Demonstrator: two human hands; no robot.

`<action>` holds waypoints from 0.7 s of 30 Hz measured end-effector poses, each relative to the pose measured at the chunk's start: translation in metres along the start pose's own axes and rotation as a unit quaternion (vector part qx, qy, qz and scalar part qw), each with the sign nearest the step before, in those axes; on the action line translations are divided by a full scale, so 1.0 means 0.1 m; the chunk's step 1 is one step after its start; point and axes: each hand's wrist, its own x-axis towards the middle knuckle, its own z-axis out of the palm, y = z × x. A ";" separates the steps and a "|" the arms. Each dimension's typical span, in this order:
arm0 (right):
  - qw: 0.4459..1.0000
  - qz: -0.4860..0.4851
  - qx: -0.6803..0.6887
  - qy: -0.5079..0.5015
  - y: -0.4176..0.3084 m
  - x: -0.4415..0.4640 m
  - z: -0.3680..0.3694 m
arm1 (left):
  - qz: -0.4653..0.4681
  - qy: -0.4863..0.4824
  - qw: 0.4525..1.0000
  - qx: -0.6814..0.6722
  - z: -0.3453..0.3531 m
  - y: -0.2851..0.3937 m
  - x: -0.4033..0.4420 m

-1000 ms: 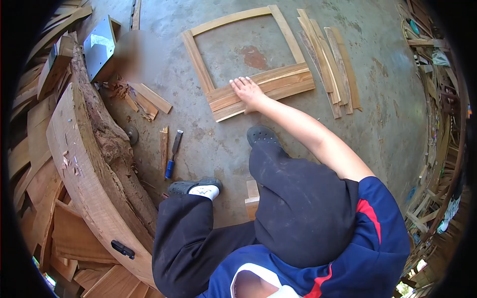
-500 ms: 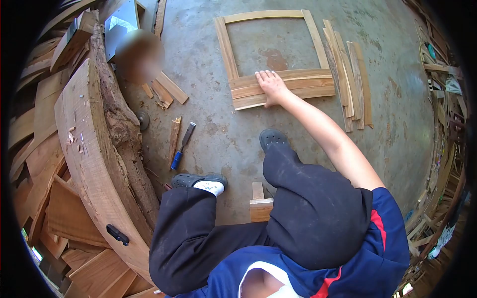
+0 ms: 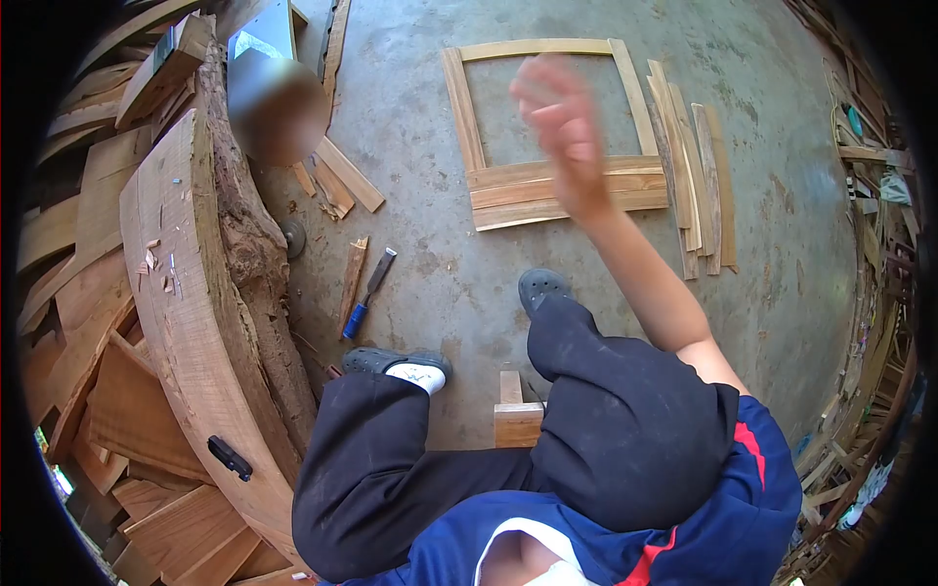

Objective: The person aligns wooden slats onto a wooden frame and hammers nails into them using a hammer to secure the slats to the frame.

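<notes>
My right hand is raised above the floor, blurred by motion, its fingers loosely bent and apart with nothing visible in them. Below it lies a rectangular wooden frame, with several wooden slats laid side by side across its near end. The hand and wrist cover part of the slats and of the frame's opening. From this view the hand looks lifted off the wood. My left hand is out of view.
More long wooden strips lie right of the frame. A blue-handled chisel and a wood scrap are near my left shoe. A thick slab runs along the left, bearing a black object. A wooden block sits between my legs.
My right hand has come up off the slats, where it rested flat, and is now in the air. The whole view has shifted slightly. Frame and slats look unchanged.
</notes>
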 end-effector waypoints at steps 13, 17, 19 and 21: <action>0.940 -0.337 0.050 -0.004 -1.23 0.33 0.07 | 0.013 0.000 1.000 0.000 -0.19 -0.02 0.00; 0.931 -0.362 0.011 -0.045 -1.27 0.32 0.04 | 0.010 0.005 1.000 -0.001 -0.30 -0.04 -0.06; 0.922 -0.380 -0.006 -0.074 -1.31 0.30 0.01 | 0.009 0.015 1.000 -0.007 -0.31 -0.04 -0.07; 0.934 -0.259 -0.179 -0.167 -1.47 0.26 -0.08 | 0.011 0.024 1.000 -0.009 -0.37 -0.05 -0.07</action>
